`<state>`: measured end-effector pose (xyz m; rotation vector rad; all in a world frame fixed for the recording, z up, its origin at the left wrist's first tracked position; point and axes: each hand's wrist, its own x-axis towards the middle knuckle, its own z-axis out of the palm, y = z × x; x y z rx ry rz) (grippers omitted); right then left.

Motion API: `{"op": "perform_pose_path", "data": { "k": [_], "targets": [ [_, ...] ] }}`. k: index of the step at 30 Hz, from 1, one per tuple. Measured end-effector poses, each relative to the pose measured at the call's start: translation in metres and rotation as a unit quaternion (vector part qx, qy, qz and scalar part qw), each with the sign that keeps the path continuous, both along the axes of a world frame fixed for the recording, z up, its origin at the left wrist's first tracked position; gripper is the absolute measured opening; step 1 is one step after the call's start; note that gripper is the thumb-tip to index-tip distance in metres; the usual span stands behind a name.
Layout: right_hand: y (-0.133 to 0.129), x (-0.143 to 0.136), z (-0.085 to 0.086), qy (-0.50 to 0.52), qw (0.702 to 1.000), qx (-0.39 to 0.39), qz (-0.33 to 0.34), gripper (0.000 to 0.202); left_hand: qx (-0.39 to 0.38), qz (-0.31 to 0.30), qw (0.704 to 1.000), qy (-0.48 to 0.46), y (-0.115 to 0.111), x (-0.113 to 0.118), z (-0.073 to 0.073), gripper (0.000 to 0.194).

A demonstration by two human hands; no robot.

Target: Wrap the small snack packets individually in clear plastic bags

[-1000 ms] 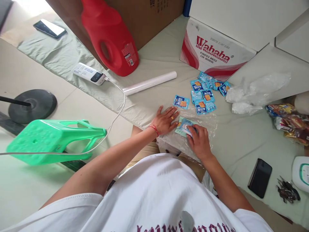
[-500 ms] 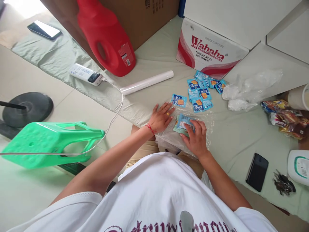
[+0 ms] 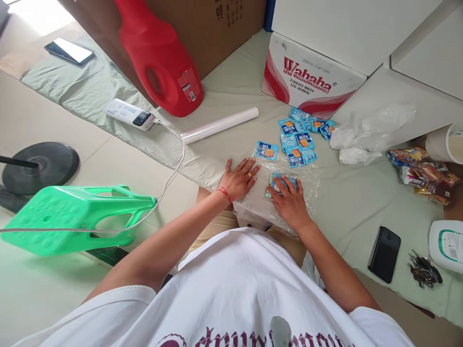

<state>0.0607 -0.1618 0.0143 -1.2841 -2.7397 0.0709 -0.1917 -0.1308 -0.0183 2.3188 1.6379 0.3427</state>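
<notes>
right hand [image 3: 289, 202] now flat on packets [image 3: 280, 183]

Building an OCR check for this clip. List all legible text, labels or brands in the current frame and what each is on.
"Wahaha": red script on the white carton.
"PURIFIED WATER FOR DRINKING": small line under it, only just readable.
Brown cardboard box: dark print, too blurred to read.
Red jug label: too small.
Blue snack packets: print too small.
White shirt: purple lettering cut off, unreadable.
White tub barcode label: unreadable.
</notes>
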Motion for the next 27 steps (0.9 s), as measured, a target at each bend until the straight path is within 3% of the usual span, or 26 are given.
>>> {"op": "perform_pose_path", "data": {
  "k": [3,7,9,11,13,15,18,21,23,27],
  "targets": [
    [0.000,-0.001,0.005,-0.002,1.000,-0.009,0.010,0.045,0.011,0.012,1.000,-0.018,-0.001,-0.003,0.006,0.054],
    [-0.007,0.014,0.021,0.054,0.998,-0.011,0.014,0.048,0.100,0.024,0.993,-0.060,-0.021,-0.017,0.023,0.055],
    [-0.019,0.033,0.028,0.118,0.993,-0.007,-0.003,0.047,0.136,-0.028,0.987,-0.083,-0.040,-0.028,0.030,0.056],
    [-0.038,0.055,0.028,0.170,0.985,-0.014,-0.014,0.048,0.134,-0.129,0.978,-0.096,-0.061,-0.039,0.029,0.057],
    [-0.059,0.075,0.020,0.179,0.983,-0.028,-0.003,0.056,0.110,-0.220,0.965,-0.089,-0.078,-0.049,0.020,0.055],
    [-0.079,0.088,0.006,0.149,0.988,-0.040,0.023,0.064,0.081,-0.256,0.961,-0.063,-0.088,-0.055,0.006,0.050],
    [-0.094,0.097,-0.016,0.118,0.992,-0.048,0.023,0.051,0.045,-0.240,0.969,-0.035,-0.089,-0.058,-0.014,0.047],
    [-0.088,0.099,-0.023,0.161,0.985,-0.061,-0.008,0.030,0.039,-0.210,0.974,-0.078,-0.079,-0.055,-0.020,0.036],
    [-0.075,0.100,-0.014,0.198,0.976,-0.094,-0.016,0.024,0.043,-0.184,0.974,-0.125,-0.071,-0.050,-0.013,0.032],
    [-0.043,0.101,0.019,0.248,0.952,-0.169,-0.053,0.024,0.047,-0.124,0.974,-0.185,-0.050,-0.040,0.015,0.029]
  ]
}}
